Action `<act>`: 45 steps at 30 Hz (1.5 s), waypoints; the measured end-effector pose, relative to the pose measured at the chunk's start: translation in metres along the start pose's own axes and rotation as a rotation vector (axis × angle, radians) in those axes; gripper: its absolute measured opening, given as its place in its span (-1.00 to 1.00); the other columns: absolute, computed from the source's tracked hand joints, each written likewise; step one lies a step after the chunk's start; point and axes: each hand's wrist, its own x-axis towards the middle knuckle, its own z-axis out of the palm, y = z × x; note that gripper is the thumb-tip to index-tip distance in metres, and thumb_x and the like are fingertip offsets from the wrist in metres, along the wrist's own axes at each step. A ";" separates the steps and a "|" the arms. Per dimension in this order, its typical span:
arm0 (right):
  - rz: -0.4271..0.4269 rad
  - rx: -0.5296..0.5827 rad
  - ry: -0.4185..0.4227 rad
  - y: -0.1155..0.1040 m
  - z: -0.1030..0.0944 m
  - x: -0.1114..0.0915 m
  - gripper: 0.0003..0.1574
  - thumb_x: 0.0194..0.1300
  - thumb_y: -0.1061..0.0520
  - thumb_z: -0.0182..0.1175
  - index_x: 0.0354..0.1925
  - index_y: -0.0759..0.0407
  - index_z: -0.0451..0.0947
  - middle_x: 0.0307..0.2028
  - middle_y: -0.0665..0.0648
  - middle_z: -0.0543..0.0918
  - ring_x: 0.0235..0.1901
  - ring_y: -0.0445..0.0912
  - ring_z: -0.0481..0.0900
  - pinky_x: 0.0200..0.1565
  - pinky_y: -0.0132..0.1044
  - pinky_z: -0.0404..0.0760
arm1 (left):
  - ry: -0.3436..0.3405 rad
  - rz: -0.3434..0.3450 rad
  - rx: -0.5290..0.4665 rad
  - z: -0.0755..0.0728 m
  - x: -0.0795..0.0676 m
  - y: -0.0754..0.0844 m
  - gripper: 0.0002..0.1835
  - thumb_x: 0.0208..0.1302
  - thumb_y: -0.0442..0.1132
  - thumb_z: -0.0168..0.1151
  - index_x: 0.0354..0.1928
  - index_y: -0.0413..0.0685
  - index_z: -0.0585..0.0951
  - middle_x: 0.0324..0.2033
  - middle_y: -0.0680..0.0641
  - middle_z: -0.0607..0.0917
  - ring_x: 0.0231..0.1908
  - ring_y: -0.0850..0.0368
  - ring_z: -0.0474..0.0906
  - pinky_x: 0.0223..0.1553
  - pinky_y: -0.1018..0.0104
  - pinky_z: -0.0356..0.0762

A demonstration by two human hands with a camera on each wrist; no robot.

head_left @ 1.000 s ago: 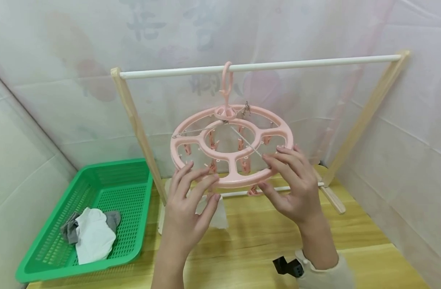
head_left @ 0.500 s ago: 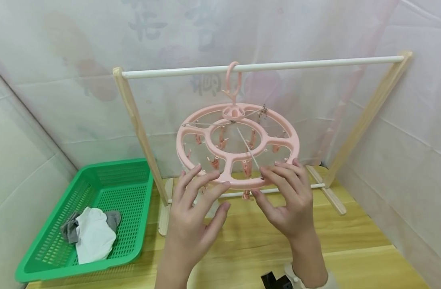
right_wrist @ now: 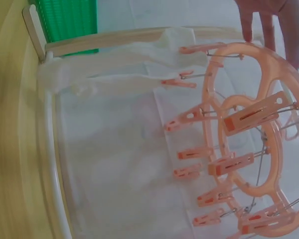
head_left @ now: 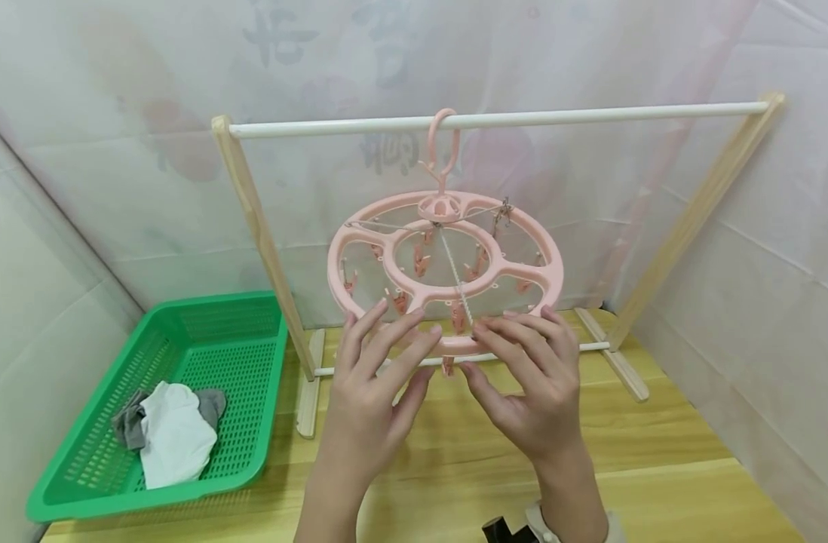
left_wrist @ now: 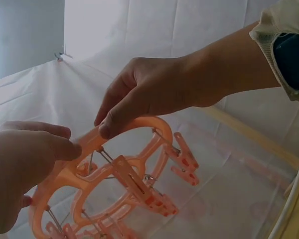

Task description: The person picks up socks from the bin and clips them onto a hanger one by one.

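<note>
A pink round clip hanger (head_left: pixel 446 291) hangs by its hook (head_left: pixel 433 143) from the white bar. My left hand (head_left: pixel 375 396) holds the near left of its rim, fingers over the top and thumb below. My right hand (head_left: pixel 532 385) pinches the near right of the rim; in the left wrist view its thumb (left_wrist: pixel 107 128) presses on the rim. Pink clothespins (right_wrist: pixel 256 114) dangle under the ring on metal links. In the right wrist view a white cloth (right_wrist: pixel 114 59) hangs from clips on the left hand's side; the head view hides it.
The wooden stand's white bar (head_left: pixel 590 118) runs across the back between two slanted posts. At left, a green basket (head_left: pixel 156 501) contains a white cloth (head_left: pixel 176 437) and grey cloth (head_left: pixel 129 422). A lower white rod joins the stand's feet on the wooden table (head_left: pixel 645 475).
The hanger has turned, its near side moving left and its far side right. My right hand has moved left along with it, closer to my left hand, which has shifted slightly right.
</note>
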 end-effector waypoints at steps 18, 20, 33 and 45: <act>-0.010 0.008 0.002 -0.010 0.002 0.000 -0.56 0.37 -0.11 0.34 -0.29 0.28 0.80 -0.31 0.22 0.80 -0.20 0.20 0.62 0.30 -0.01 0.35 | 0.022 -0.035 0.026 0.011 -0.002 -0.009 -0.72 0.34 -0.29 0.36 0.04 0.18 0.76 0.08 0.01 0.73 0.37 -0.17 0.43 0.41 -0.50 0.12; -0.010 0.012 0.003 -0.010 0.002 0.000 -0.56 0.37 -0.10 0.33 -0.29 0.28 0.80 -0.31 0.23 0.80 -0.20 0.20 0.62 0.29 -0.01 0.35 | 0.025 -0.039 0.025 0.011 -0.003 -0.009 -0.73 0.36 -0.28 0.34 0.04 0.19 0.76 0.08 0.02 0.73 0.36 -0.16 0.43 0.41 -0.51 0.13; 0.040 0.244 0.266 -0.011 0.004 -0.001 -0.56 0.25 0.17 0.32 -0.66 0.43 0.54 -0.60 0.31 0.57 -0.56 -0.01 0.47 -0.36 -0.47 0.48 | 0.042 -0.066 0.004 0.010 -0.003 -0.009 -0.69 0.39 -0.33 0.26 0.04 0.22 0.75 0.09 0.02 0.73 0.36 -0.18 0.43 0.43 -0.50 0.08; 0.198 0.267 -0.274 0.007 0.000 -0.031 -0.50 0.37 -0.20 0.32 -0.20 0.24 0.75 -0.39 0.11 0.77 -0.50 -0.17 0.64 -0.49 -0.49 0.60 | 0.048 -0.071 -0.001 0.009 -0.004 -0.009 -0.71 0.40 -0.32 0.25 0.03 0.21 0.75 0.07 -0.01 0.73 0.37 -0.18 0.43 0.43 -0.51 0.07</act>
